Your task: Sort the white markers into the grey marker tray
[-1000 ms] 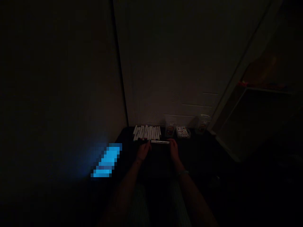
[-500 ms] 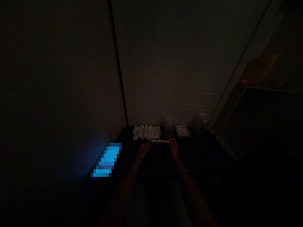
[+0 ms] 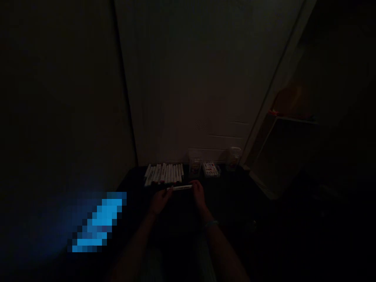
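A white marker [image 3: 182, 188] lies crosswise between my two hands, above the dark tabletop. My left hand [image 3: 161, 199] pinches its left end, and the fingers of my right hand [image 3: 198, 191] close on its right end. Just beyond my left hand, a row of several white markers [image 3: 164, 174] lies side by side at the back of the table. Past my right hand, a clear box [image 3: 195, 166] stands upright beside a low clear case [image 3: 210, 169] packed with marker-like pieces. The dim light hides finger detail.
Another clear container [image 3: 234, 158] stands at the back right, against the pale wall [image 3: 188, 98]. A bright blue, pixelated screen [image 3: 102, 219] glows at the left. To the right is a shelf unit [image 3: 293, 117] with reddish items on top.
My view has swung right, so everything sits further left and slightly lower. Both hands still hold the marker, whose right end is now tipped slightly higher in view.
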